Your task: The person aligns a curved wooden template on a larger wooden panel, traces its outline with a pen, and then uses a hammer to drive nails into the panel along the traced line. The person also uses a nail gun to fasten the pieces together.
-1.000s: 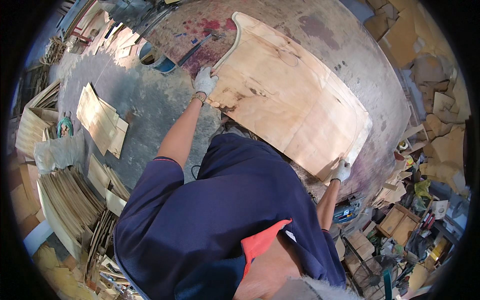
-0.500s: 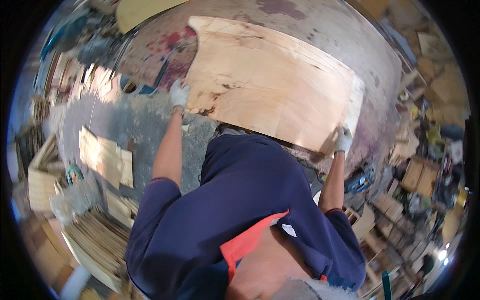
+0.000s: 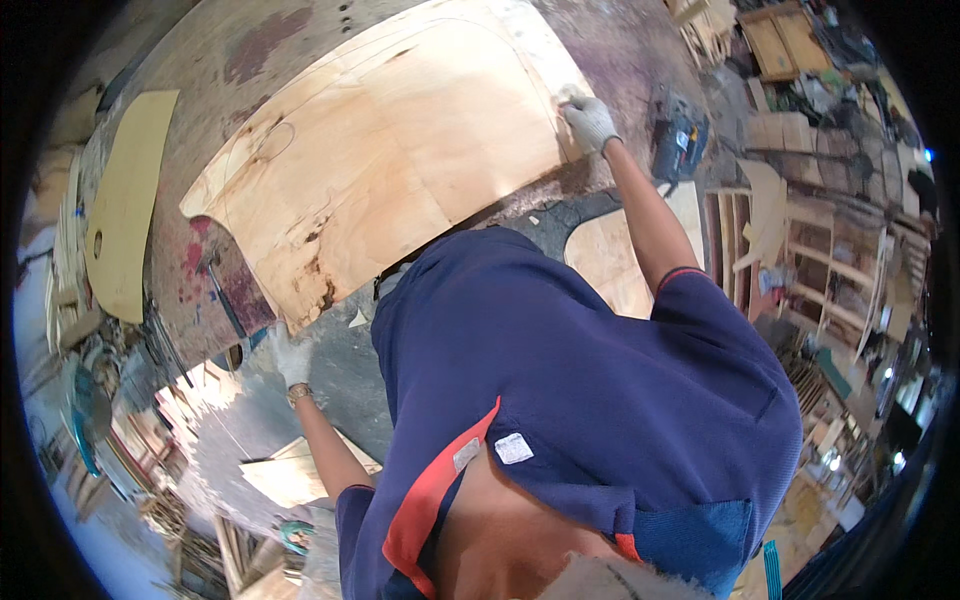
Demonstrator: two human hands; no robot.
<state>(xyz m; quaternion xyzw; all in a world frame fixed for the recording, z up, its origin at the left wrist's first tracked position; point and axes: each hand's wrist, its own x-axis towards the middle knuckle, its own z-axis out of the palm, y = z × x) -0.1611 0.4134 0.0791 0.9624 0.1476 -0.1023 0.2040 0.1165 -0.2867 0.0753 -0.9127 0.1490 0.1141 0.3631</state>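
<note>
A large plywood sheet [image 3: 380, 160] lies over the stained worktop in front of my body. It has dark knots near its lower left corner, thin curved lines drawn on it and a scooped left end. My left hand [image 3: 291, 357], in a pale work glove and a little blurred, is at the sheet's near left corner with its fingers against the edge. At the right end, my gloved right hand [image 3: 592, 122] grips the sheet's near corner, fingers wrapped over the edge.
Left of the sheet are a hammer [image 3: 222, 295] and a long yellow curved panel [image 3: 130, 205]. A blue power tool [image 3: 682, 138] rests at the right. Another plywood piece [image 3: 610, 255] stands beside my right side. Thin boards [image 3: 300, 470] lie on the floor, and wooden frames [image 3: 830, 265] crowd the right.
The view has swung, so the sheet now appears tilted, its right end higher. My right hand appears farther up and my left hand lower; both remain at the sheet's ends.
</note>
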